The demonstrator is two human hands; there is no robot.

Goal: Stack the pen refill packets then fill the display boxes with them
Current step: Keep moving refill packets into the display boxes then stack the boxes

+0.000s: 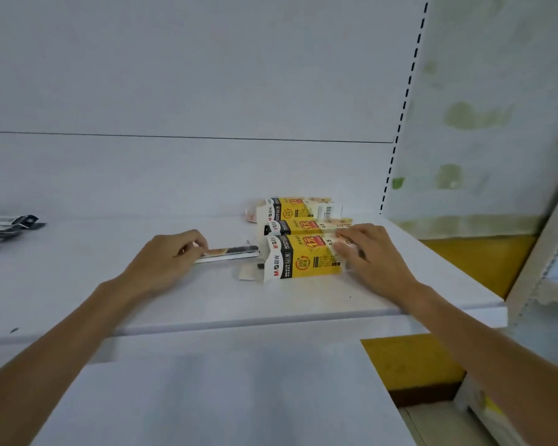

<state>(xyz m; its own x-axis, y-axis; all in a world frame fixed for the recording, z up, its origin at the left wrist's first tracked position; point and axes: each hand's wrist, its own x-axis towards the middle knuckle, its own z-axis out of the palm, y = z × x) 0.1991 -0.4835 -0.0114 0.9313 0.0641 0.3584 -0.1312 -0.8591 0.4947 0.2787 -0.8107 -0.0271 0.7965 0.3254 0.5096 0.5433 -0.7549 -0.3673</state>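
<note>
The left hand (pixel 171 255) pinches one flat stack of refill packets (pixel 226 254) between thumb and curled fingers. The stack's far end touches the open mouth of the nearest box (pixel 303 259), at 3 o'clock from the hand. The right hand (pixel 371 252) grips this box at its right end (fingers on top, thumb on the near side). In total three display boxes (pixel 303 226) lie side by side on the white shelf (pixel 174 304), one behind another toward 12 o'clock. One loose pile of packets (pixel 7 228) lies at 9 o'clock, well apart.

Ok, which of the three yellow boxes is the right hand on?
The nearest box. The right hand holds its right end; the left hand holds a packet stack at its open left end. The middle box and back box lie behind it.
</note>
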